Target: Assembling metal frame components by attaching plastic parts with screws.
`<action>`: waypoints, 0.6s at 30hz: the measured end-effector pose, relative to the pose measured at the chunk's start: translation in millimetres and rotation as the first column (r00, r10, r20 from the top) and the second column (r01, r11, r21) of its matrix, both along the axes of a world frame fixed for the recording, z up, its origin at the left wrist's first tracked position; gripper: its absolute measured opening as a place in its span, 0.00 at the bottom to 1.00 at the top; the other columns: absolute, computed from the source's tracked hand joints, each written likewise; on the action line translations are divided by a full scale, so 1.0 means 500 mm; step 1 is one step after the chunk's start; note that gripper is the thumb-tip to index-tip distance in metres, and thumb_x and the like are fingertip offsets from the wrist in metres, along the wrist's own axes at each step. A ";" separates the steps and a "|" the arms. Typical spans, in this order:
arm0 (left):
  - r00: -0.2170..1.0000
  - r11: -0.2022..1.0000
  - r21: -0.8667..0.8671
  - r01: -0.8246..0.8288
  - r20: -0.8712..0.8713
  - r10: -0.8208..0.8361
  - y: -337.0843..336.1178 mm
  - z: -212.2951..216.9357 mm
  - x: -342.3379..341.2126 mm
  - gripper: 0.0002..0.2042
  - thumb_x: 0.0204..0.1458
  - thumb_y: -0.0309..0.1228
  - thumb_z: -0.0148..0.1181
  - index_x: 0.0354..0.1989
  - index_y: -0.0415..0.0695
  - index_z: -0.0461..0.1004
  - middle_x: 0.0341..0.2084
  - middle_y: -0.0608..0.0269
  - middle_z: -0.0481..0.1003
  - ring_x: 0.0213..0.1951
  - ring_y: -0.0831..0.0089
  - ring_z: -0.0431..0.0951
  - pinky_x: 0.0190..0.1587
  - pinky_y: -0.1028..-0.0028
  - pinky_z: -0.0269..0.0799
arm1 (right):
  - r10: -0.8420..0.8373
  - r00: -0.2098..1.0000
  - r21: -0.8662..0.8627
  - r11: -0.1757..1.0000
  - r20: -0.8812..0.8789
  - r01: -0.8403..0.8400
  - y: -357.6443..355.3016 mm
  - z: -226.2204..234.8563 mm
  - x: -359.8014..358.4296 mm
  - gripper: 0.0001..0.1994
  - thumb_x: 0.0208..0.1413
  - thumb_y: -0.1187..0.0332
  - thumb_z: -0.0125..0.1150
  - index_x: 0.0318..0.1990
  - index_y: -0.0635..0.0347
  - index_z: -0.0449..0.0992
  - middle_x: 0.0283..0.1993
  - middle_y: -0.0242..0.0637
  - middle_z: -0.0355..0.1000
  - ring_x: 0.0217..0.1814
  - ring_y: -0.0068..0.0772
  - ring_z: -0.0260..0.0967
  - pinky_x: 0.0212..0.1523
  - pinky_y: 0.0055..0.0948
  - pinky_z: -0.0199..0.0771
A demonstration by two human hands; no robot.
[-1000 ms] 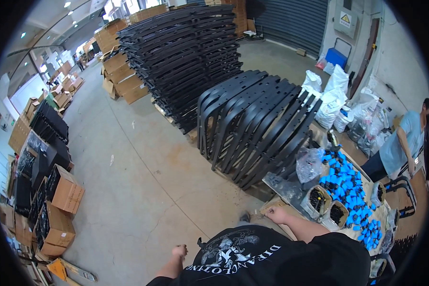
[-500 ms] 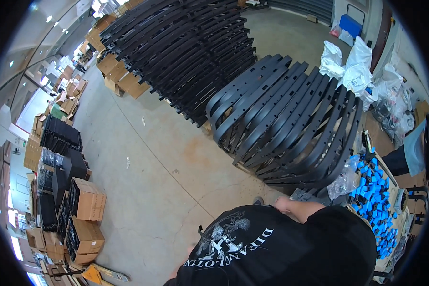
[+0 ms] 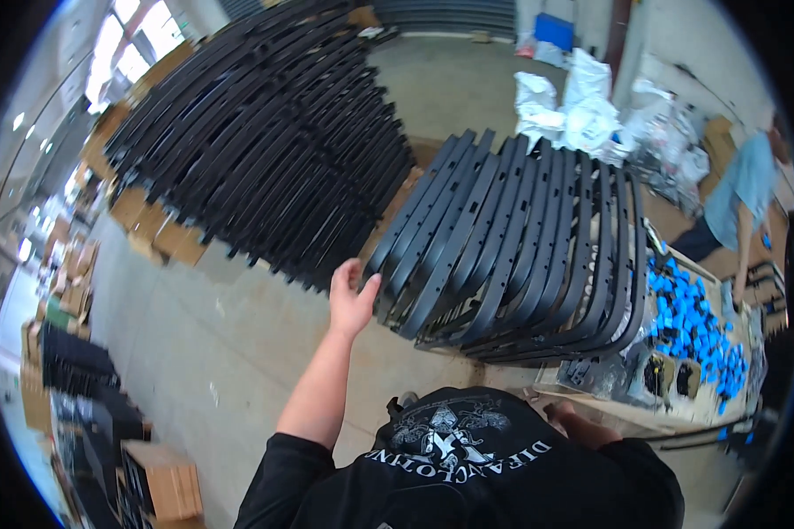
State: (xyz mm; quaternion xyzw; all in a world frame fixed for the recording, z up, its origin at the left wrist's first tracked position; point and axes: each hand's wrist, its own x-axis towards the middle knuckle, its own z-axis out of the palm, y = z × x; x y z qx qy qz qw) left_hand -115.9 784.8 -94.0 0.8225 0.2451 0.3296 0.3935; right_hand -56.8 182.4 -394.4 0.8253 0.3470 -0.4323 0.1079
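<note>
The person's left hand (image 3: 353, 298) is in the middle of the frame, fingers spread wide, right at the edge of a leaning row of long curved black plastic frames (image 3: 516, 242). It looks like it just touches the nearest one. The right hand (image 3: 566, 418) sits low near the black shirt (image 3: 468, 467); its fingers cannot be made out. A box of small blue parts (image 3: 692, 322) is at the right, and a bigger stack of black frames (image 3: 265, 141) fills the upper left
</note>
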 end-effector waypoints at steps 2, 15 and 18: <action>0.998 0.993 0.090 0.070 0.005 -0.070 0.073 0.022 0.068 0.32 0.52 0.39 0.71 0.62 0.39 0.66 0.51 0.48 0.73 0.53 0.56 0.74 0.59 0.63 0.69 | 0.145 0.944 0.064 0.983 0.296 -0.171 -0.099 -0.074 -0.054 0.09 0.58 0.66 0.58 0.37 0.57 0.84 0.33 0.43 0.82 0.28 0.45 0.81 0.26 0.39 0.81; 0.885 0.870 -0.385 0.308 -0.220 -0.410 0.275 0.043 0.139 0.28 0.58 0.42 0.66 0.60 0.34 0.69 0.33 0.51 0.82 0.28 0.69 0.82 0.32 0.70 0.78 | -0.988 -0.016 0.133 -0.037 -0.153 0.990 -0.030 -0.074 -0.570 0.25 0.53 0.52 0.67 0.52 0.61 0.81 0.53 0.45 0.80 0.55 0.41 0.77 0.56 0.37 0.75; 0.902 0.852 -0.428 0.303 -0.160 -0.401 0.307 0.093 0.130 0.19 0.61 0.41 0.63 0.51 0.38 0.74 0.17 0.67 0.72 0.15 0.78 0.69 0.17 0.75 0.66 | -0.994 -0.033 0.075 -0.041 -0.107 0.996 0.007 -0.016 -0.560 0.24 0.53 0.52 0.66 0.52 0.60 0.81 0.54 0.45 0.79 0.56 0.41 0.77 0.57 0.35 0.75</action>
